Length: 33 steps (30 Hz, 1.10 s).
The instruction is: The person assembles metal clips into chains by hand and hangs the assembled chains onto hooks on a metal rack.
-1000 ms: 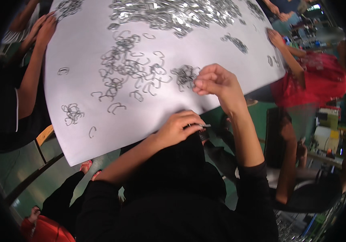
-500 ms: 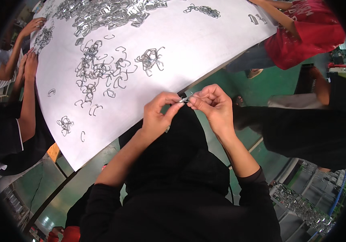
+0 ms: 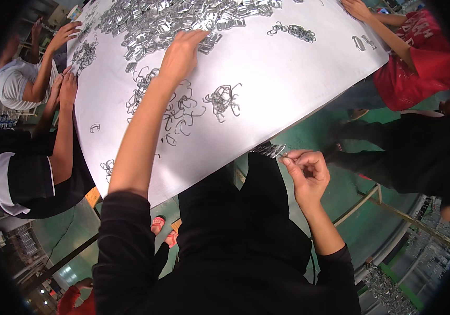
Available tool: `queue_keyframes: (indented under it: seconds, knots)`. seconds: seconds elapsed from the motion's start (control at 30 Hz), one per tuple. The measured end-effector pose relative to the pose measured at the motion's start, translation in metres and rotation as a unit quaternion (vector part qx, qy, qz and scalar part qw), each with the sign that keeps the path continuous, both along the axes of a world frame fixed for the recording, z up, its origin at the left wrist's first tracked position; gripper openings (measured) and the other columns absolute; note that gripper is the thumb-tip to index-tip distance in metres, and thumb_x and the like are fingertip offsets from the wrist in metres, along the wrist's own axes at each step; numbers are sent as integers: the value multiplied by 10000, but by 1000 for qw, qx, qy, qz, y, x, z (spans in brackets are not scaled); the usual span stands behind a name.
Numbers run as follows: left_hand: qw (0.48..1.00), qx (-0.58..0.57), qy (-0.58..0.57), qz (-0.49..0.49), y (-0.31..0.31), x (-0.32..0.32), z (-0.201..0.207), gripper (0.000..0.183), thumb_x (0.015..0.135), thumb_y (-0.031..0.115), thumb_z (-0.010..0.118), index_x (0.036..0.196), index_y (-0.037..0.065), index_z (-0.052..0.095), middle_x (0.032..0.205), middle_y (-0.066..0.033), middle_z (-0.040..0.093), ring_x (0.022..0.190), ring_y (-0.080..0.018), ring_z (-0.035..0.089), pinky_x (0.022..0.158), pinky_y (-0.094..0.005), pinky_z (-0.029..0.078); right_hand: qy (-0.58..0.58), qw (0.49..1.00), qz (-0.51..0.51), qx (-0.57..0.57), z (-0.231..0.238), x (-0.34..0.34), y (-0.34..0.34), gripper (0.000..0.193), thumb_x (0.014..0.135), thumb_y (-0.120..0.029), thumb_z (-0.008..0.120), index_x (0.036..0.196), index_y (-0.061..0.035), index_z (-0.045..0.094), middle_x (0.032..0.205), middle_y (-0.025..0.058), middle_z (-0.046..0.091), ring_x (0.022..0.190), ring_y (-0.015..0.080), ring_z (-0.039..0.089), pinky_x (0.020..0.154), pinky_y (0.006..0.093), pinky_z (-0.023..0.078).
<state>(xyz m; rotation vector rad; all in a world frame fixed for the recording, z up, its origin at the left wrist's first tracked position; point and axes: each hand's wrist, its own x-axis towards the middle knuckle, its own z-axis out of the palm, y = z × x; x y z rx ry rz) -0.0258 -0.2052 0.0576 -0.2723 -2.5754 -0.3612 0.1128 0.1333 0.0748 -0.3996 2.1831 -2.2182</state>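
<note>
My left hand [image 3: 182, 55] is stretched over the white tabletop [image 3: 277, 79], its fingertips at the near edge of a large pile of flat, shiny metal links [image 3: 157, 21]. The fingers are extended, and I see nothing held in them. Off the table's near edge, my right hand [image 3: 309, 173] pinches a thin bent wire ring [image 3: 284, 152] between thumb and fingers. Just left of it is a small bunch of shiny metal pieces [image 3: 268, 149]; whether they hang from the ring I cannot tell. Loose C-shaped wire hooks [image 3: 183, 113] lie partly behind my left forearm.
A tangle of hooks [image 3: 223, 101] lies mid-table, with a linked cluster [image 3: 293, 32] farther right. Co-workers' hands [image 3: 66, 86] rest at the left edge, and a person in red [image 3: 419, 52] is at the right. Metal parts on racks [image 3: 387, 289] stand lower right.
My hands were together at the table's near edge, both on small metal pieces. The left has reached forward to the pile; the right has moved slightly right and down. The view has shifted.
</note>
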Motion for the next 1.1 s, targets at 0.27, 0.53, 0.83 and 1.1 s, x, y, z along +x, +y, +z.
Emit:
queue_keyframes:
  seconds: [0.27, 0.53, 0.83, 1.1]
  knots:
    - [963, -192, -187, 11, -7, -40, 21, 250, 786, 8, 565, 1017, 88, 617, 1015, -72, 593, 909, -294, 607, 782, -388, 509, -6, 1000, 0, -3, -5, -1, 5, 160, 791, 84, 642, 798, -4, 509, 856, 106, 643, 719, 90, 596, 623, 216, 507]
    - [803, 551, -222, 42, 97, 108, 52, 220, 863, 41, 565, 1062, -55, 557, 951, -140, 651, 841, -185, 657, 762, -280, 518, -9, 1000, -11, -3, -17, 2, 9, 152, 783, 87, 637, 788, 7, 508, 867, 97, 651, 749, 82, 620, 650, 199, 507]
    - [700, 680, -217, 18, 184, 192, 9, 125, 846, 26, 635, 957, -22, 604, 923, -75, 647, 833, -99, 597, 761, -240, 488, -11, 999, 29, 9, -20, 13, 1, 155, 776, 79, 634, 784, -15, 511, 856, 81, 661, 748, 101, 652, 660, 218, 518]
    - [842, 522, -131, 15, 187, 202, 1, 137, 737, -21, 689, 860, 35, 670, 872, -72, 627, 845, -173, 578, 740, -282, 466, -34, 997, 44, 55, -29, 22, -8, 144, 769, 54, 664, 788, -6, 534, 810, 63, 662, 722, 88, 643, 642, 225, 517]
